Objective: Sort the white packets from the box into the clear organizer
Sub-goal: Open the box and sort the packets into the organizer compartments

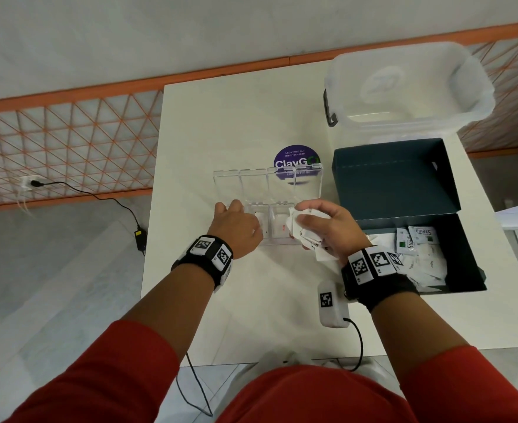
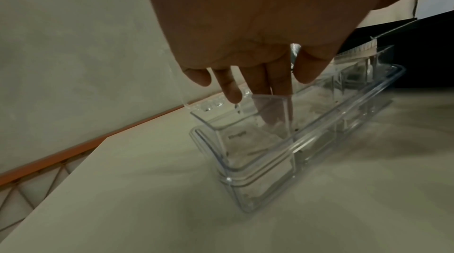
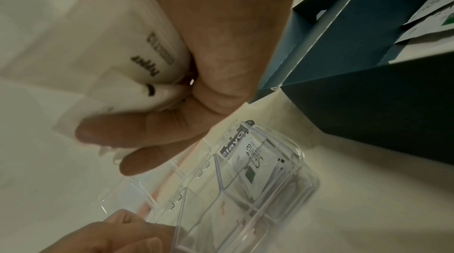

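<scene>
Red sleeves (image 1: 123, 370) nearest, right hand (image 1: 332, 228) clutching white packets (image 1: 305, 230), left hand (image 1: 236, 227) fingers straight inside clear organizer (image 1: 267, 184), white table (image 1: 251, 315), dark box (image 1: 410, 209), orange lattice railing (image 1: 68, 141).

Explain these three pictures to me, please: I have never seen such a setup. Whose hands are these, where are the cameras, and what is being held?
No machine here: a person works with bare hands, wearing one camera on the head and one on each wrist. The head view looks down on a white table. The other two look along each hand.

On the table stands a clear organizer with its lid up, and beside it an open dark box holding white packets. Behind the box sits a frosted plastic tub.

The left hand reaches its straight fingers into an end compartment of the organizer. The right hand grips a bunch of packets above the organizer's other end.
</scene>
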A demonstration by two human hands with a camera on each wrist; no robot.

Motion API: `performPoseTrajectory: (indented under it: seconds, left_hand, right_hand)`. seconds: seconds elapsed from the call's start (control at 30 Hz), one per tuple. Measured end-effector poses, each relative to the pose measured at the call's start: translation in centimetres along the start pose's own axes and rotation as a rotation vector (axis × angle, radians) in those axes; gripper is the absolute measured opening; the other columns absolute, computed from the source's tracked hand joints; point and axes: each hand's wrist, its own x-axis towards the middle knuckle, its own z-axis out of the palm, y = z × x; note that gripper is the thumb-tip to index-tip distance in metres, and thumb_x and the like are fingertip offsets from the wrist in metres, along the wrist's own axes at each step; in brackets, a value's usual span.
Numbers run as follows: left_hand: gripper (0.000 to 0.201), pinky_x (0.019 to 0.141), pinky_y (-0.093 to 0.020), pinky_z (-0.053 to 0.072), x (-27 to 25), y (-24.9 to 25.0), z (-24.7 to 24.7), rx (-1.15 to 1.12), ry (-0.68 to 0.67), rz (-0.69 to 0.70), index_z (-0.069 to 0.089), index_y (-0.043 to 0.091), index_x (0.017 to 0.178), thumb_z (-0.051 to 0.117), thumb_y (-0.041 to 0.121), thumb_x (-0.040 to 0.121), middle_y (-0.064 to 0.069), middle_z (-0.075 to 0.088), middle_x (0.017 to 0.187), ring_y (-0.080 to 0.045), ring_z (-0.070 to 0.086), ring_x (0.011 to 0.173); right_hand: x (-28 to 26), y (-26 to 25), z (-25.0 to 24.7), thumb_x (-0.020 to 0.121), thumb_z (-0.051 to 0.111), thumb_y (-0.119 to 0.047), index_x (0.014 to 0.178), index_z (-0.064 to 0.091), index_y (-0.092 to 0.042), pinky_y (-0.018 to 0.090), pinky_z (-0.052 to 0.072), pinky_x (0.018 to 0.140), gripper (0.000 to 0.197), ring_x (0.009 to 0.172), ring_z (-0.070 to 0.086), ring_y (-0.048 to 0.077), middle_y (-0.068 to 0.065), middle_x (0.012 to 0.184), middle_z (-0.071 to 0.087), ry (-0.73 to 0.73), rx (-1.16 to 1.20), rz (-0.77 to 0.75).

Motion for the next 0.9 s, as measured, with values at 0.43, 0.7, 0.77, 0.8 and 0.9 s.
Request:
performPoseTrajectory:
  seconds: [0.43, 0.7, 0.77, 0.8, 0.9]
  left_hand:
    - [0.029, 0.079, -0.035, 0.021, 0.0, -0.1, -0.4, -0.129, 0.046, -0.016, 0.064, 0.029, 0.108, 0.039, 0.026, 0.094, 0.015, 0.058, 0.124, -0.018, 0.041, 0.108]
    - [0.008, 0.071, -0.022, 0.045, -1.3, 2.2, -5.0, -0.864, 0.25, -0.074, 0.066, 0.028, 0.091, 0.058, 0.027, 0.089, 0.016, 0.063, 0.09, -0.002, 0.055, 0.075]
    - [0.016, 0.064, -0.019, 0.048, -2.0, 3.5, -6.2, -0.968, 0.177, -0.026, 0.065, 0.036, 0.093, 0.068, 0.044, 0.08, 0.019, 0.061, 0.088, 0.0, 0.054, 0.07]
    - [0.026, 0.065, -0.019, 0.05, -2.1, 4.0, -6.6, -0.989, 0.127, -0.005, 0.063, 0.039, 0.097, 0.073, 0.048, 0.075, 0.018, 0.06, 0.091, -0.001, 0.054, 0.07]
    - [0.044, 0.066, -0.018, 0.049, -2.1, 4.8, -6.8, -0.987, 0.059, 0.018, 0.061, 0.042, 0.104, 0.084, 0.04, 0.066, 0.016, 0.055, 0.098, 0.0, 0.053, 0.069]
  right_hand:
    - [-0.9, -0.4, 0.0, 0.091, 0.068, -0.012, 0.088, 0.076, -0.016, 0.03, 0.052, 0.05, 0.01, 0.066, 0.065, 0.029, 0.012, 0.083, 0.07, 0.008, 0.03, 0.024]
    - [-0.8, -0.9, 0.2, 0.092, 0.041, -0.004, 0.098, 0.073, -0.012, 0.035, 0.054, 0.057, 0.033, 0.09, 0.063, 0.048, 0.027, 0.106, 0.063, -0.088, 0.123, 0.118]
    - [-0.7, -0.8, 0.1, 0.091, 0.041, 0.001, 0.104, 0.07, -0.01, 0.035, 0.054, 0.056, 0.034, 0.086, 0.065, 0.045, 0.027, 0.099, 0.064, -0.127, 0.093, 0.101]
    - [-0.6, -0.7, 0.1, 0.091, 0.045, 0.002, 0.105, 0.069, -0.011, 0.035, 0.054, 0.056, 0.031, 0.083, 0.066, 0.043, 0.027, 0.096, 0.065, -0.141, 0.08, 0.086]
    - [-0.5, -0.8, 0.2, 0.092, 0.061, -0.005, 0.106, 0.07, -0.013, 0.037, 0.055, 0.058, 0.018, 0.079, 0.067, 0.039, 0.023, 0.092, 0.07, -0.145, 0.054, 0.06]
